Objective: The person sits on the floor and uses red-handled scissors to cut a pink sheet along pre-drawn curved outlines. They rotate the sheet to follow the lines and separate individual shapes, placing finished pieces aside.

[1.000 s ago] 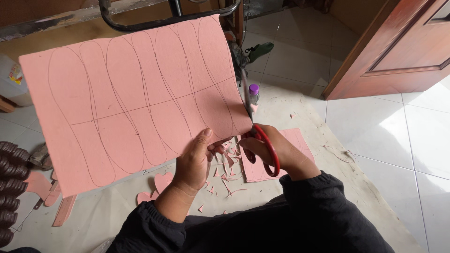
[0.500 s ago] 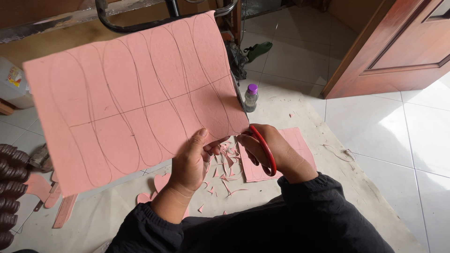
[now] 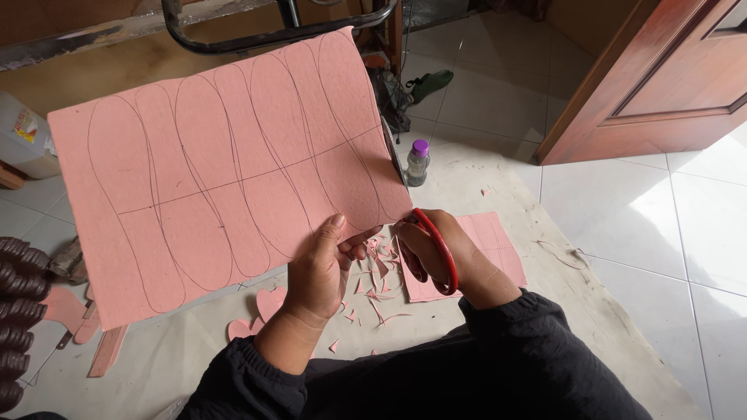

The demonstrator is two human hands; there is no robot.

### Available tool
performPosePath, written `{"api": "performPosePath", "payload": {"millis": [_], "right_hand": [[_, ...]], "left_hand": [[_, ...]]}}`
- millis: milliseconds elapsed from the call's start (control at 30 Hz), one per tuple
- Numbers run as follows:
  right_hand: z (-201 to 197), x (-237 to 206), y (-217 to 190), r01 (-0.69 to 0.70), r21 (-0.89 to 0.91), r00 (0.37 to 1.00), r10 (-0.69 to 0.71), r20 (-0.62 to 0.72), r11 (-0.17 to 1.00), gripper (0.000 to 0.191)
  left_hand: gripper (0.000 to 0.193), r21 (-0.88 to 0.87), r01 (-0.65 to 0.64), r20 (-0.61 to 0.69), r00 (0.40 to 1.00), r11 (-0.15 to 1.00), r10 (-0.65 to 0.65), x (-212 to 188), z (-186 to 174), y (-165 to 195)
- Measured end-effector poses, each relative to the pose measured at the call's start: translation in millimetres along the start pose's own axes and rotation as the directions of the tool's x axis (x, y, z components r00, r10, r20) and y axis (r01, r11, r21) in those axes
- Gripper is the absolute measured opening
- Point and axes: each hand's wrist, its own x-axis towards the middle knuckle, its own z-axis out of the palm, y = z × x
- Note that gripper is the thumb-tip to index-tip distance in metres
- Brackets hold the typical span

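One large pink sheet with drawn petal outlines. One pair of red-handled scissors. Two hands: a left hand and a right hand. One smaller pink sheet on the floor. One small bottle with a purple cap. One pink heart cut-out, perhaps two; offcuts too many and small to count.

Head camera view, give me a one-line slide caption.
Left hand holds a pink sheet marked with curved outlines while right hand grips red-handled scissors above scraps.
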Motion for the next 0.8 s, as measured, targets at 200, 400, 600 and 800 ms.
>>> {"api": "performPosePath", "payload": {"millis": [200, 400, 600, 800], "right_hand": [[3.9, 1.7, -0.1, -0.079, 0.011, 0.997, 0.079, -0.021, 0.997, 0.038], [5.6, 2.0, -3.2, -0.101, -0.021, 0.994, 0.101, -0.033, 0.995, 0.038], [5.6, 0.9, -2.6, -0.113, -0.094, 0.993, 0.109, -0.056, 0.989, 0.036], [4.8, 2.3, -1.6, -0.143, -0.145, 0.989, 0.135, -0.063, 0.979, 0.038]], "left_hand": [[0.041, 0.026, -0.013, -0.003, 1.000, 1.000, 0.014, -0.3, 1.3, 2.4], [0.043, 0.049, 0.016, -0.030, 0.999, 0.999, -0.015, -1.9, 2.3, 4.5], [0.048, 0.195, 0.058, -0.083, 0.996, 0.979, -0.042, -1.9, -0.6, 5.9], [0.048, 0.190, 0.051, -0.092, 0.995, 0.980, -0.033, -0.6, -2.3, 4.3]]}}
